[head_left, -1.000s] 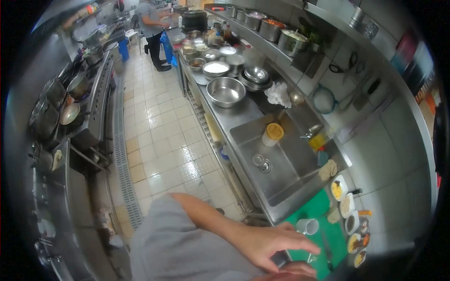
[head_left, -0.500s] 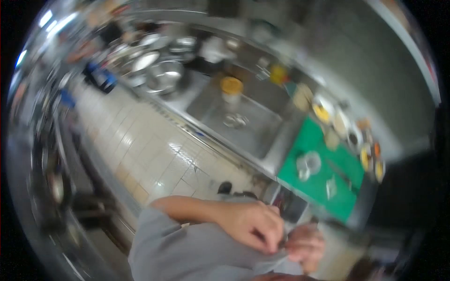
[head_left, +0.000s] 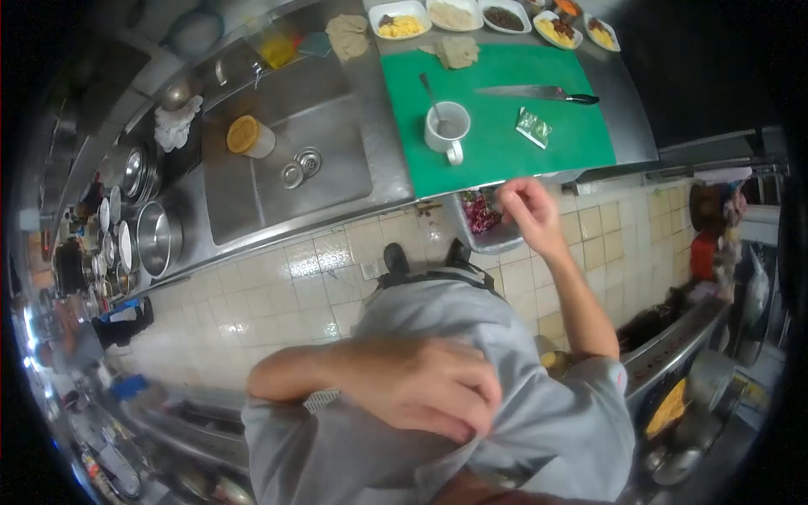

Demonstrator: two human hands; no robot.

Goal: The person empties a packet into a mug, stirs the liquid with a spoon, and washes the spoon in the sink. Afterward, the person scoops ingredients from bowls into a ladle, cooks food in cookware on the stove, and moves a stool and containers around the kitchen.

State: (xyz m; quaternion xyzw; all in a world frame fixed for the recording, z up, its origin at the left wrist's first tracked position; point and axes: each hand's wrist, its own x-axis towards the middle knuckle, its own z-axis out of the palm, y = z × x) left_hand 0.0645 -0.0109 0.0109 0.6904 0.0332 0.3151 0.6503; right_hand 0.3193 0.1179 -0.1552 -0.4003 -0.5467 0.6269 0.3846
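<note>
My left hand (head_left: 442, 391) is closed against my chest, its fingertips pinching the front of my grey shirt (head_left: 522, 353), which creases around them. My right hand (head_left: 526, 206) is raised off the shirt, in front of the counter's edge, with its fingers curled together. Whether anything is between those fingers is hidden. Below the right hand stands a bin (head_left: 488, 240) with red and purple scraps in it. Beyond it lies the green cutting board (head_left: 505, 71), bearing a white mug (head_left: 446, 126) with a spoon (head_left: 429, 91), a knife (head_left: 539, 91) and a small green packet (head_left: 534, 127).
A steel sink (head_left: 328, 181) to the left holds a tub with a yellow lid (head_left: 245, 135) and a drain strainer (head_left: 309, 160). White dishes of food (head_left: 455, 14) line the back. Steel bowls (head_left: 157, 238) stand far left; a stove (head_left: 673, 353) is at right.
My right hand has left the shirt and moved forward, toward the counter. My left hand stays at my chest. The view has turned, bringing the board to the front.
</note>
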